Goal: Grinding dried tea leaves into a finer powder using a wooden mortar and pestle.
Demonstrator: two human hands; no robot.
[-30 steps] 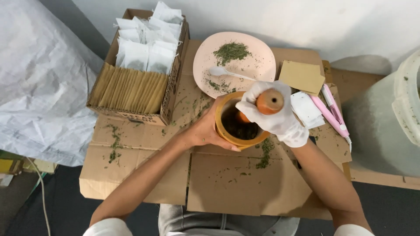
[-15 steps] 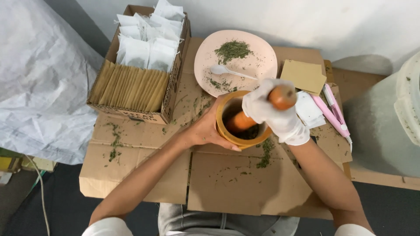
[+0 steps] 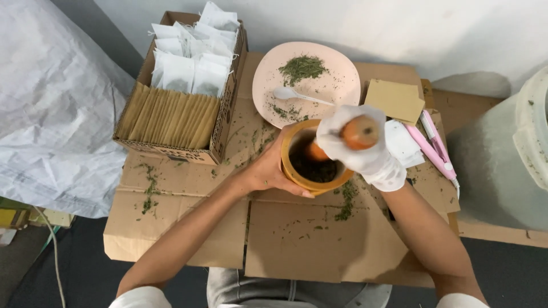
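On flattened cardboard (image 3: 188, 234) near the person sits a yellow mortar (image 3: 313, 181) holding dark ground herb, just near of a pink plate (image 3: 342, 97) with a spoon (image 3: 285, 93) and green flakes. The bare left hand (image 3: 268, 168) cups the mortar's left wall, fingers curled against it. The gloved right hand (image 3: 365, 151) wraps the orange pestle (image 3: 357, 132). The pestle's long axis leans, butt up and right, tip down-left into the bowl. Grinding well probably calls for a braced mortar and small circles, lest flakes spill.

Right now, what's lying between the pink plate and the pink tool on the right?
In the head view, a tan paper packet lies between the pink plate and pink tool.
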